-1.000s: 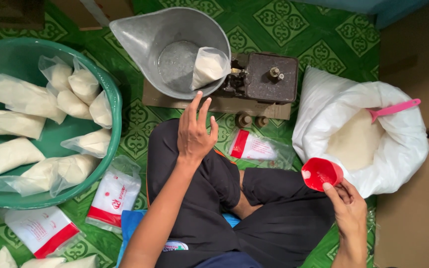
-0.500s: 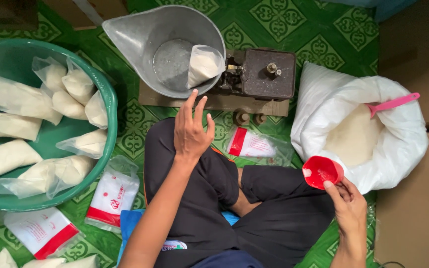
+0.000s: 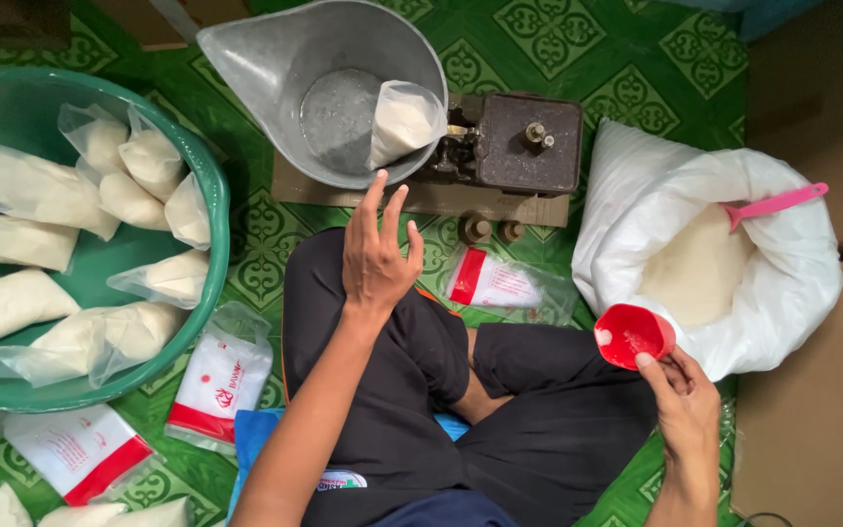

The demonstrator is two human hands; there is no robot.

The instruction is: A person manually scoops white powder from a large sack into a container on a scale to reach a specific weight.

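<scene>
Rice fills the white sack [image 3: 704,234], just right of the scale pan [image 3: 324,88], which holds one filled bag [image 3: 400,122]. Left hand [image 3: 378,259] hovers open at the pan's near rim; right hand [image 3: 680,400] grips a red scoop [image 3: 633,335] by the sack's edge.

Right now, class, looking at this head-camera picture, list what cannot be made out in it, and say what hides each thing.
- Green basin: its left side is cut off by the picture edge.
- Scale: its reading cannot be seen from above.
- Left hand: the palm faces away, so it is hidden.
- Red scoop in the right hand: its handle is covered by the fingers.
- White sack: how full it is cannot be told.
</scene>
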